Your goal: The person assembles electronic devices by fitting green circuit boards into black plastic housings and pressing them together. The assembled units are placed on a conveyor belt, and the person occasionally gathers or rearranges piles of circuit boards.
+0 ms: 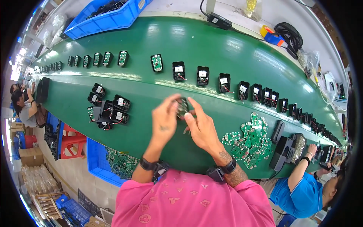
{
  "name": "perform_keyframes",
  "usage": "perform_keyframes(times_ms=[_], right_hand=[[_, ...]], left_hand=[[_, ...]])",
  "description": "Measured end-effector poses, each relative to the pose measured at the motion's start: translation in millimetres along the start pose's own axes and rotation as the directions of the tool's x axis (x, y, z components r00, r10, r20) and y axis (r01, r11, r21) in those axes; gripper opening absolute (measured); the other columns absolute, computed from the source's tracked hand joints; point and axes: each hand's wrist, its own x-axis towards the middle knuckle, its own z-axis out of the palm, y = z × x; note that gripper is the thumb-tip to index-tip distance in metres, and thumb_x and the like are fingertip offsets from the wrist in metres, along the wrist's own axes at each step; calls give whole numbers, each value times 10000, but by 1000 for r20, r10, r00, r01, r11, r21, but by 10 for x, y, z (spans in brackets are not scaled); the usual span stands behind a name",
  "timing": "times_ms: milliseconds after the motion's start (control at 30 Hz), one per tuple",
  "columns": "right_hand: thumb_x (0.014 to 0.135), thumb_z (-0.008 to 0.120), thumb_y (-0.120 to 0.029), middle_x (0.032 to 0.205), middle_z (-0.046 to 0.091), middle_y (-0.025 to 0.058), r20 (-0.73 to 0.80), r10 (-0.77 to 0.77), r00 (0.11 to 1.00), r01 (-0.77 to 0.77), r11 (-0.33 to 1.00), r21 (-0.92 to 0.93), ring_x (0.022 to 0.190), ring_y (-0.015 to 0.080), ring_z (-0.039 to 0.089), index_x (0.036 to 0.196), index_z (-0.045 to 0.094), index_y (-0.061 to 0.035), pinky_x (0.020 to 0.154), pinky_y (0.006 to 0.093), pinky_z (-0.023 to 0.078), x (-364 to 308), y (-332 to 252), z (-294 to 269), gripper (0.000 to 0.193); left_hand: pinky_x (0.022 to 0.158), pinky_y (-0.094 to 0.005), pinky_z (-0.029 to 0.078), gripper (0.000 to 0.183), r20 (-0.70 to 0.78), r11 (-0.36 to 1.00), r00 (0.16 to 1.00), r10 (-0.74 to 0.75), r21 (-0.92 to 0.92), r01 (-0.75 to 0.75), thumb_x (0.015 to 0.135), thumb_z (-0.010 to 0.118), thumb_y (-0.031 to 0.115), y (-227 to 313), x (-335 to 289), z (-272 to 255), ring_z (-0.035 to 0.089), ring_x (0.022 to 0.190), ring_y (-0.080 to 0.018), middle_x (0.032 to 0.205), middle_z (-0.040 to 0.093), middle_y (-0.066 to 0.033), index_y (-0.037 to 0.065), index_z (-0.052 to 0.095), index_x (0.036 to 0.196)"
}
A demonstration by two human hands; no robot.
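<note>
In front of me, over the near part of the green workbench (159,151), a small black housing (183,106) is held between my hands. It is tilted and slightly blurred, with greenish parts showing inside. My right hand (202,126) grips it from the right, thumb across its lower edge. My left hand (165,118) is closed at its left side, fingertips against it. To the left lies a group of open black housings (121,102) with white parts and red wires. A loose pile of green circuit boards (252,140) lies to the right.
Across the bench runs a row of black housings (203,75), some at left holding green boards (123,58). A blue crate (102,24) stands far left; a blue bin (97,162) of boards sits near left. Black devices (281,151) lie right, beside a co-worker in blue (298,193).
</note>
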Motion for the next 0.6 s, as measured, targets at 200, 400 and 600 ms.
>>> perform_keyframes(times_ms=[200, 400, 600], right_hand=[[959, 626, -132, 1028, 660, 125, 63, 7, 998, -2, 997, -78, 680, 156, 656, 1358, 551, -14, 658, 304, 519, -220, 218, -96, 423], [932, 640, -88, 987, 682, 128, 113, -75, 991, 87, 990, -113, 757, 202, 658, 1186, 657, 14, 695, 301, 522, -504, 87, -558, 274], [836, 631, 4, 898, 709, 107, -7, -465, 885, 435, 835, -337, 751, 227, 683, 1018, 694, 9, 642, 329, 519, -785, -738, -1080, 192]], left_hand=[[734, -376, 543, 234, -333, 888, 930, 153, 459, 18, 989, 523, 175, -290, 1289, -739, 686, 800, -282, 910, 703, -159, 78, 681, 1132], [958, -468, 487, 292, -249, 691, 860, 445, 706, -153, 980, 544, 200, -1187, 2109, -1264, 611, 1145, -367, 1199, 665, -191, 54, 656, 1206], [1034, -531, 438, 690, 156, 601, 913, 378, 708, -370, 863, 689, 418, -41, 1349, -319, 517, 1257, -450, 1464, 457, -219, 142, 472, 1456]])
